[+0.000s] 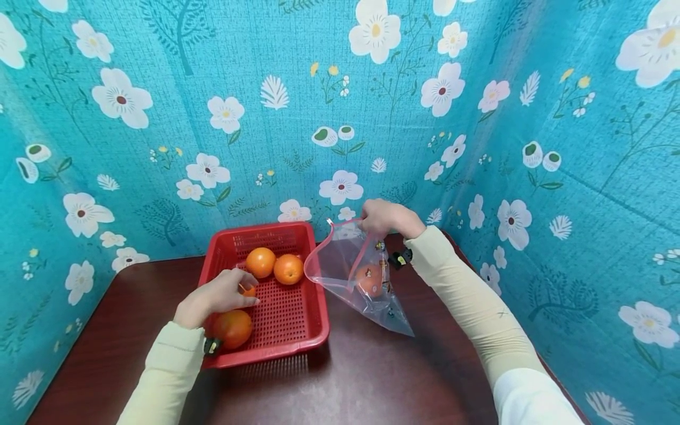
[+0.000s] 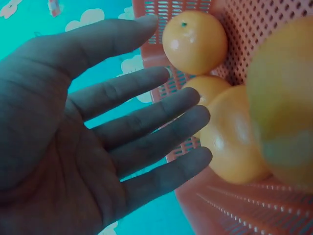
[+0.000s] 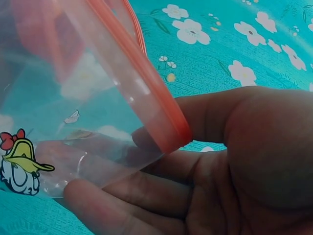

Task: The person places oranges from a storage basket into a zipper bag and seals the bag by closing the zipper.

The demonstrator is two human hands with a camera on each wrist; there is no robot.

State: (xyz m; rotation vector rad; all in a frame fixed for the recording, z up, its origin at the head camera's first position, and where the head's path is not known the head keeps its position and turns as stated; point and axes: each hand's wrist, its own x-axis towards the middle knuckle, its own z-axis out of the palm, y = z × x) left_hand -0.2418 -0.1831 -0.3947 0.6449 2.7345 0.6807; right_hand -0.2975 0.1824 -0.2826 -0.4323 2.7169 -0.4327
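My left hand (image 1: 223,292) is over the red basket (image 1: 319,319), with fingers extended and spread in the left wrist view. Fingertips overlap an orange (image 2: 234,137) there; in the head view that orange (image 1: 247,290) is partly hidden by the hand. Two more oranges, one at the back (image 1: 261,262) and one to its right (image 1: 288,269), sit in the basket. A larger orange-green round fruit (image 1: 232,329) lies below my left wrist. My right hand (image 1: 385,217) pinches the pink-edged rim of a clear zip bag (image 1: 340,260), holding it up with its mouth open. One orange-coloured round fruit (image 1: 369,279) shows inside.
The basket stands on a dark brown table (image 1: 361,378), the bag hanging just beside its right wall. A blue flowered curtain (image 1: 276,147) encloses the back and both sides. Small black devices (image 1: 401,258) are strapped at both wrists.
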